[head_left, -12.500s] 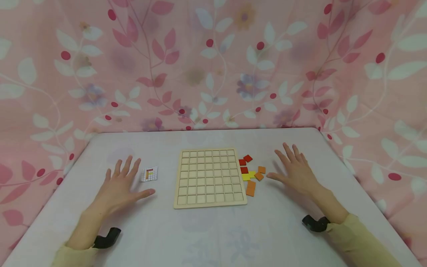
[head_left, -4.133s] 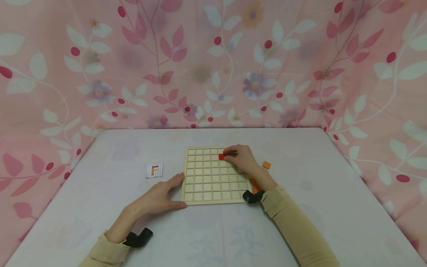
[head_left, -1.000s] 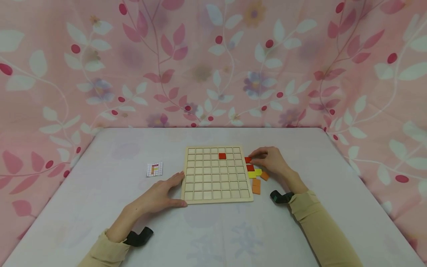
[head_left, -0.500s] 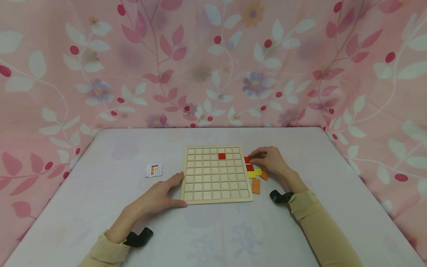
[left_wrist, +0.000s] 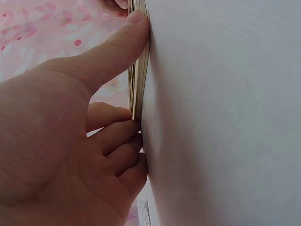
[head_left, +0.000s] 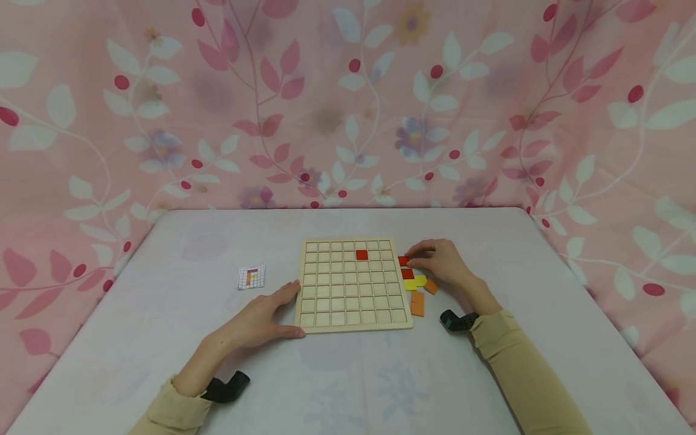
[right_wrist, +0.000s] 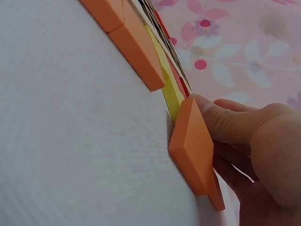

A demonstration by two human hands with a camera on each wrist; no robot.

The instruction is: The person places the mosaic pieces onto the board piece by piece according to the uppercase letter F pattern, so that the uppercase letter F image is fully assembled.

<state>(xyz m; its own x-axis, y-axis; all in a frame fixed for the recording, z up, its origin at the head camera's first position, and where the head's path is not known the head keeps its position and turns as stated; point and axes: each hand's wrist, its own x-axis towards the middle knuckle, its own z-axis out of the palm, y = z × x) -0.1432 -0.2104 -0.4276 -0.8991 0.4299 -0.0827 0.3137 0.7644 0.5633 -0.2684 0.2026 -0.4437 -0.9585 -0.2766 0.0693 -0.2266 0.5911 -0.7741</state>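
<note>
A cream wooden grid board point(head_left: 339, 330) lies flat on the white table, with one red tile point(head_left: 362, 255) set in a cell of its second row from the back. My left hand point(head_left: 252, 320) rests against the board's left side, thumb at the front corner and fingertips along the edge, fingers loosely extended. Just right of the board, my right hand point(head_left: 443, 263) pinches another red tile point(head_left: 403, 261) between thumb and fingers. A further red tile point(head_left: 408, 274) and yellow tiles point(head_left: 415, 282) lie right below it. The right wrist view shows the thumb point(right_wrist: 223, 120) behind an orange tile point(right_wrist: 190, 146).
A small card point(head_left: 251, 277) printed with a coloured grid pattern lies left of the board. Two orange tiles point(head_left: 417, 303) lie side by side near the board's front right. Behind the table hangs a pink floral cloth point(head_left: 326, 121).
Both hands were apart above the table at first. The left hand came to the board's edge. A red tile was set in the board, and the right hand moved right to another red tile.
</note>
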